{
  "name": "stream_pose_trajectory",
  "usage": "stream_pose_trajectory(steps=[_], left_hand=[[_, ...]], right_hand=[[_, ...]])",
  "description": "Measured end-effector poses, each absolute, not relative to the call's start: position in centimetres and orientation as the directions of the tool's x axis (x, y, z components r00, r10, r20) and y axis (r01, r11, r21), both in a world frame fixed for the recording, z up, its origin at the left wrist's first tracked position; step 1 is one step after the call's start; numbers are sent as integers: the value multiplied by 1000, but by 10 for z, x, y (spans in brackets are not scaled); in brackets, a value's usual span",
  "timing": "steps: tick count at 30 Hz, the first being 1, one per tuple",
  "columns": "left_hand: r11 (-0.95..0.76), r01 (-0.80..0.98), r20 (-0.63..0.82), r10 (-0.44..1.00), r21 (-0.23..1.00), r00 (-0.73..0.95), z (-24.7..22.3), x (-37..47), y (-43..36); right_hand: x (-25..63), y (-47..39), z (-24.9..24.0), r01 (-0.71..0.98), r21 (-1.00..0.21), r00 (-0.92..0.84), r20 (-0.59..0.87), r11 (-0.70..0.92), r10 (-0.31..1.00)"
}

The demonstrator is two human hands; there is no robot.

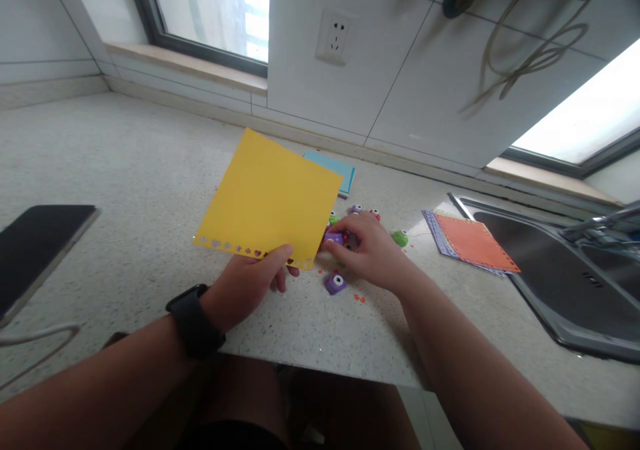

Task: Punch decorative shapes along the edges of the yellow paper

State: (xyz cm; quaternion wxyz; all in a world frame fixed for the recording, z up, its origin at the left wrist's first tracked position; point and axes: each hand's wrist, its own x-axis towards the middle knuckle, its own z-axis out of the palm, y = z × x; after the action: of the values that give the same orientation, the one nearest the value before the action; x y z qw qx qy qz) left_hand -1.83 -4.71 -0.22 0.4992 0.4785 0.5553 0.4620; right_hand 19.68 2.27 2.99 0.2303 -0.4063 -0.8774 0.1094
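My left hand (255,275) grips a yellow sheet of paper (275,193) by its near edge, thumb on top. Along that edge runs a row of small punched shapes, hearts among them. At the sheet's right corner, the fingers of my right hand (365,247) are closed around a purple craft punch (334,238). Another purple craft punch (336,283) with an eye-like button lies nearer to me. A green punch (400,238) sits to the right of my hand, and a red punch (375,215) shows just behind it. Orange paper bits (360,298) are scattered close by.
Behind the yellow sheet lies a stack of light-blue paper (333,167). Orange punched paper (477,240) and purple sheets rest against the rim of a steel sink (540,303) at right. A dark flat device (40,250) lies at far left, with a white cable (40,335) nearer.
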Motion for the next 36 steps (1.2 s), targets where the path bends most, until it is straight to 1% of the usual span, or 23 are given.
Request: stream_pose_trajectory(steps=[4,9,16,21,23,24,26,27,29,31,32,34,36], left_hand=[[111,75,-108,993,991,-35,-1,-18,-46],[71,171,-72,997,983,-3,-4,-21,-45],[125,184,-129,992,975,11,-2,-22,-47],[130,182,-135,991,975,20,2,-20,-46],[136,180,-143,989,974,29,2,-20,-46],[140,179,-148,988,974,31,2,-20,-46],[148,178,-157,987,973,37,2,-20,-46],[150,179,-160,986,972,41,1,-20,-46],[146,167,-157,986,975,56,1,-20,-46],[133,139,-145,986,981,82,1,-20,-46],[126,121,-138,985,985,99,1,-20,-46],[110,80,-120,983,991,136,-1,-20,-45],[104,47,-110,979,994,169,-3,-20,-44]], right_hand=[[196,22,31,629,-327,-672,225,705,705],[197,21,35,585,-280,-746,181,761,640],[197,18,38,565,-270,-773,157,780,615],[198,19,39,565,-298,-769,149,770,622],[199,20,39,538,-345,-770,169,769,615],[200,21,39,513,-391,-769,186,764,612],[201,24,37,462,-537,-734,215,706,644],[202,26,36,447,-630,-686,214,635,695],[205,30,34,402,-814,-517,177,420,838],[208,35,32,276,-941,-335,97,197,937],[209,36,32,196,-974,-286,56,116,957],[211,39,31,80,-996,-272,2,25,962],[213,39,31,75,-997,-295,-9,14,956]])
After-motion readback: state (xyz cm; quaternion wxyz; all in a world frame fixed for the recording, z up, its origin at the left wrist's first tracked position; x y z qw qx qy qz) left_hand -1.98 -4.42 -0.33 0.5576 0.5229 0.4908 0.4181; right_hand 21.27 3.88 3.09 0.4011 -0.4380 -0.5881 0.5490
